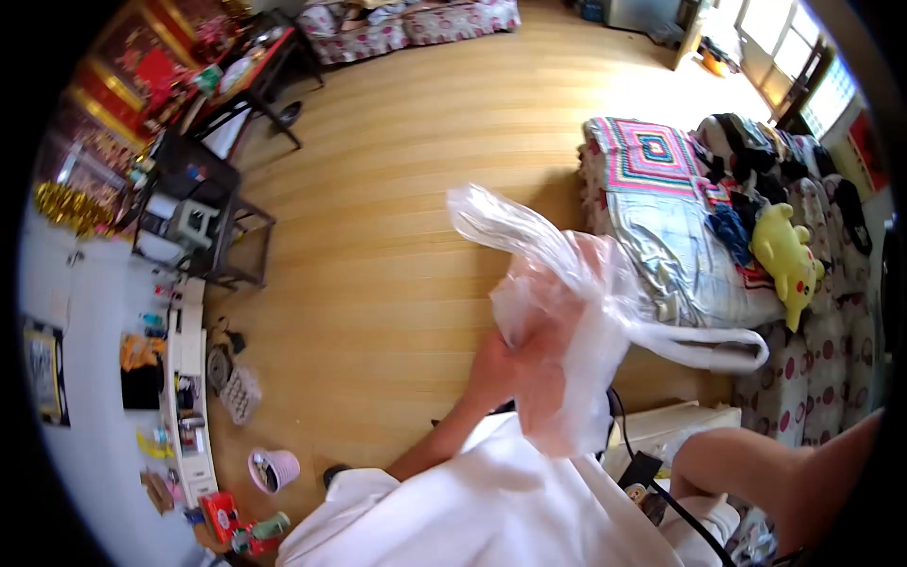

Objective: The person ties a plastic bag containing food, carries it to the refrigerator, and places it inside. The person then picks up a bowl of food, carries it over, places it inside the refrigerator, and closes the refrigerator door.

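A thin, translucent white plastic bag (590, 312) is held up in front of me, its two loop handles sticking out to the upper left and the right. My left hand (529, 350) is at the bag and grips it. Pinkish patches show through the film, and the fingers are mostly veiled by it. At the lower right, my right hand (694, 472) reaches down beside a black cable (685, 510) and some clutter; its fingers are hidden. White cloth (453, 510) spreads below the bag, close to my body.
A daybed (652, 217) with a crocheted blanket, clothes and a yellow plush toy (784, 255) stands right. Dark wooden furniture (250, 236) lines the left, near a white shelf unit (189, 397). A pink bin (274, 470) and a red box (219, 515) sit on the wooden floor (397, 217).
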Motion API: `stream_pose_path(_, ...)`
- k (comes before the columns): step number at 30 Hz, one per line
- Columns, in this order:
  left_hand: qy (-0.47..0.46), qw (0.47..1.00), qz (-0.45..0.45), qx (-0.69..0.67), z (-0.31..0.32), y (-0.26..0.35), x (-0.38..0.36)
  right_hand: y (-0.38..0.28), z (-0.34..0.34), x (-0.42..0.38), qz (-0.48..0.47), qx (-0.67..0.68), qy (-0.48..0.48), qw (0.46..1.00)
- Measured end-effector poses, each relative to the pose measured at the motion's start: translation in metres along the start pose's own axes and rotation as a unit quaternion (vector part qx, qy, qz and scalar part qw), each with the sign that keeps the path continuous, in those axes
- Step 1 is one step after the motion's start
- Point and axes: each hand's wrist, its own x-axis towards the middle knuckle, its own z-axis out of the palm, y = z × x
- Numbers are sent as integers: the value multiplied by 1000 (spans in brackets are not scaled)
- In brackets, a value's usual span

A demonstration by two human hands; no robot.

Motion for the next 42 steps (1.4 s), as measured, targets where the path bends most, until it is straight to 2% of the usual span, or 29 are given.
stream_pose_path(4,-42,998,47,15,2,30,114,82,-40,38,4,-56,-2,998)
stream_pose_path(6,-32,996,-56,-60,-1,28,170,131,-64,51,7,-79,4,997)
stream_pose_path(7,-41,996,-57,-49,-8,26,199,155,-77,55,4,-84,10,996)
stream_pose_path(9,-6,986,71,151,-11,24,268,209,-110,65,-7,-90,9,996)
stream_pose_path(10,-6,986,82,145,-5,22,302,235,-128,73,-13,-94,4,995)
stream_pose_path(12,34,999,13,-20,2,24,361,284,-166,92,-19,-102,-3,995)
stream_pose_path(13,31,999,11,-26,6,38,385,306,-186,107,-16,-106,-6,994)
stream_pose_path(15,46,979,7,199,8,72,448,348,-223,135,-26,-114,-9,993)
stream_pose_path(16,40,980,26,193,11,82,487,370,-239,147,-33,-122,-11,992)
stream_pose_path(18,50,988,112,88,19,83,547,421,-262,171,-37,-132,-19,990)
stream_pose_path(19,24,999,27,-38,21,88,570,450,-271,180,-32,-131,-16,991)
stream_pose_path(23,34,998,-2,-52,2,66,685,569,-302,224,-28,-108,-12,994)
stream_pose_path(25,42,982,-36,-182,-3,60,755,628,-309,239,-38,-100,-8,994)
stream_pose_path(26,28,976,-22,-213,5,64,788,654,-312,247,-43,-100,-7,994)
stream_pose_path(29,44,989,-12,-140,4,113,873,742,-327,273,-43,-99,2,994)
stream_pose_path(30,23,992,-71,105,2,147,902,771,-336,286,-42,-98,6,994)
stream_pose_path(31,-7,935,-115,335,7,172,942,799,-343,300,-40,-107,6,993)
stream_pose_path(32,-13,942,-86,324,14,176,983,822,-353,309,-47,-116,-1,992)
stream_pose_path(34,62,989,-22,136,16,164,1057,872,-369,333,-46,-130,4,990)
stream_pose_path(35,30,992,28,123,14,164,1093,894,-381,345,-41,-145,11,989)
stream_pose_path(36,13,992,21,125,13,162,1129,914,-394,354,-36,-158,18,987)
stream_pose_path(38,-38,994,-46,86,20,176,1187,961,-417,369,-16,-177,33,984)
stream_pose_path(39,-41,983,-73,163,26,190,1216,982,-431,374,-10,-186,39,982)
stream_pose_path(42,-17,975,-49,215,56,199,1304,1055,-470,379,-12,-199,55,978)
